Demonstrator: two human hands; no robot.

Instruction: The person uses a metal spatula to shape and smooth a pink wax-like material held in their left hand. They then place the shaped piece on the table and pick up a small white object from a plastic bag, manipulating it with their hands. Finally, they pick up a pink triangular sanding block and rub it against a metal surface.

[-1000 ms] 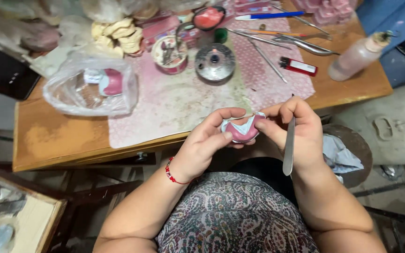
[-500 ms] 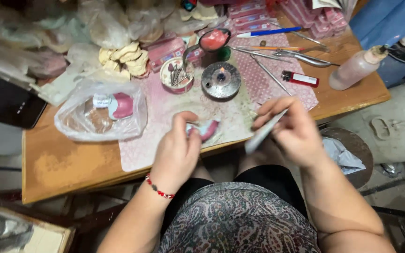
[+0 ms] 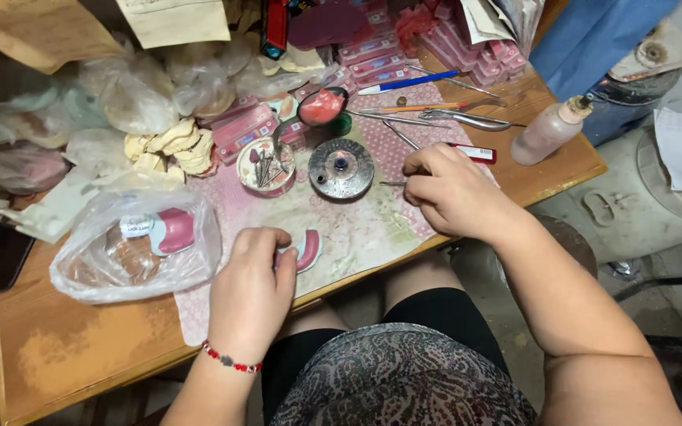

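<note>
My left hand [image 3: 252, 288] rests on the patterned mat [image 3: 333, 229], fingers closed over a pink and white denture piece [image 3: 307, 249] that lies on the mat near the table's front edge. My right hand [image 3: 447, 189] is over the mat's right side, fingers curled around a thin metal tool [image 3: 392, 184] whose tip sticks out to the left. That tip points toward a round metal burner [image 3: 342, 168]. A small cup of burs [image 3: 267, 167] stands left of the burner.
A clear plastic bag [image 3: 132, 248] with a pink piece lies at the left. Metal instruments [image 3: 467, 120], a blue pen [image 3: 408, 82], a small red lighter [image 3: 475, 152] and a squeeze bottle [image 3: 550, 130] lie at the right. Bags, plaster casts and pink boxes crowd the back.
Both hands lowered from in front of my body onto the table. The left set the pink piece on the mat; the right moved toward the burner. The flat metal blade it held is gone.
</note>
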